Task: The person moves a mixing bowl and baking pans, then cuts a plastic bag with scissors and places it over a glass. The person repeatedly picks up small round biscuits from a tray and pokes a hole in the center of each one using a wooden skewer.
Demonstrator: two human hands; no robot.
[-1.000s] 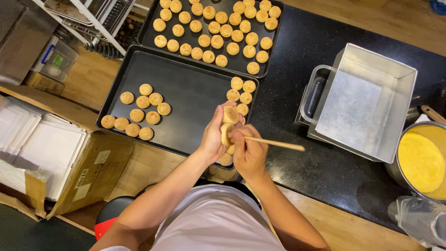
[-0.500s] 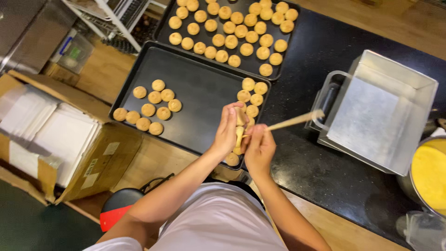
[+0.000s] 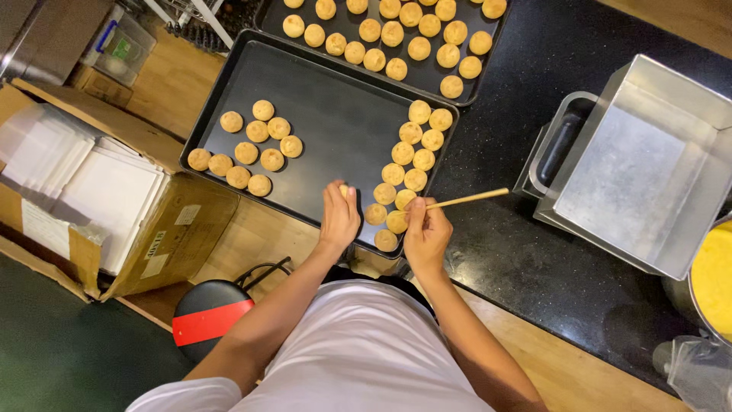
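My left hand (image 3: 339,215) hovers over the front edge of the near black baking tray (image 3: 335,114), fingers curled around a small tan pastry whose tip shows at my fingertips. My right hand (image 3: 425,233) grips a thin wooden stick (image 3: 467,199) that points right over the counter. This hand rests beside the lowest pastries of a two-wide column of round golden pastries (image 3: 412,156) on the tray's right side. A second cluster of pastries (image 3: 249,149) lies on the tray's left side.
A second black tray (image 3: 423,84), behind the first, is filled with pastries. Nested steel pans (image 3: 640,168) stand on the black counter (image 3: 534,252) at right, beside a pot of yellow filling (image 3: 714,278). A cardboard box of white sheets (image 3: 99,183) and a black-and-red stool (image 3: 210,320) are at left.
My hands have come apart. The left one moved left over the tray's front edge; the right one, still holding the stick, dropped beside the pastry column.
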